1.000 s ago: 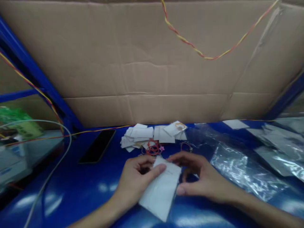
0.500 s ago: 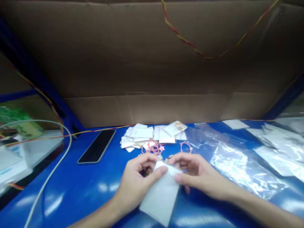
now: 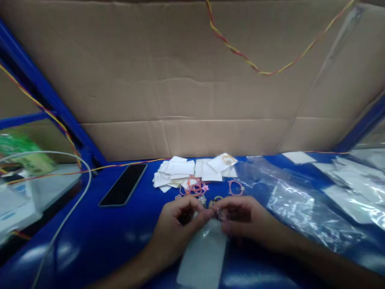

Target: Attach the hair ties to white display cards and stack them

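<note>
A white card in a clear plastic bag [image 3: 203, 257] hangs below my hands, its top end held between them. My left hand [image 3: 177, 224] is closed, thumb and forefinger pinching the upper left of the bag. Beside it, my right hand [image 3: 249, 218] pinches the clear film at the bag's upper right corner. The fingertips of both hands nearly meet. Just beyond them lie pink-red cord bracelets [image 3: 195, 186], one with a pink star. Another thin pink bracelet [image 3: 236, 187] rests to the right. Small metallic pieces [image 3: 202, 199] behind my fingers are partly hidden.
White cards [image 3: 182, 168] are piled at the back of the blue table [image 3: 99, 245]. A phone [image 3: 123, 185] lies to the left, near a pale cable [image 3: 64, 218]. Clear plastic bags [image 3: 297, 204] and more white packets [image 3: 355, 184] spread rightward. Cardboard [image 3: 186, 80] stands behind.
My fingers have drawn closer together at the top of the bag, and clear film now shows bunched between them. The bag hangs a little straighter. The picture's lighting has shifted.
</note>
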`<state>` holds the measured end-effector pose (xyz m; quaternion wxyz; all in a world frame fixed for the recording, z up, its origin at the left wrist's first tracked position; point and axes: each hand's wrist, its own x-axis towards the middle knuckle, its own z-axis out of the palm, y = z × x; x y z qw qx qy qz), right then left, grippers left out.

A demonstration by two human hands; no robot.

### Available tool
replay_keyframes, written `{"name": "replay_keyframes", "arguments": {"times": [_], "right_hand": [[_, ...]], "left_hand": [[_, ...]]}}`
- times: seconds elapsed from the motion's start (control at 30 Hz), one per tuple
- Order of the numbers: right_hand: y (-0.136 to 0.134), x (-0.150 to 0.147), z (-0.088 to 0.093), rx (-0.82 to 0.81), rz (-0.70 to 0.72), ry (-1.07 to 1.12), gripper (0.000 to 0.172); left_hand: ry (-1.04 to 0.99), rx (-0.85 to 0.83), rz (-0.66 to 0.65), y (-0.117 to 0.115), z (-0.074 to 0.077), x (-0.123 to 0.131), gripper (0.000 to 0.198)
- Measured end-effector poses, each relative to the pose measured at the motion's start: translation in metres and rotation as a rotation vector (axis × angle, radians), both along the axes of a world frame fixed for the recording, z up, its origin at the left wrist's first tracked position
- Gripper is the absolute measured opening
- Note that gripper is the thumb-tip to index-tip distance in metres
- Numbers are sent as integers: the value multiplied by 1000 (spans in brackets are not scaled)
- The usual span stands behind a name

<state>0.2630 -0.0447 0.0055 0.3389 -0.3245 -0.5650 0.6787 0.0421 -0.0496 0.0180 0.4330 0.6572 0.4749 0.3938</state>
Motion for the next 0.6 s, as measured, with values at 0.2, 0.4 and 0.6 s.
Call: {"name": "replay_keyframes", "arguments": {"times": [0.2,0.4,0.6], "right_hand": [[1,-1,0,23,-28,-37,34],[2,0,-2,38,-106,-76,34],[2,8,11,401,-208,-392,24]], "left_hand": [[21,20,-11,0,0,-1,32],[-6,72,-128,-4,0,-3,15],[61,78,-45,-3,-2,-2,14]]}}
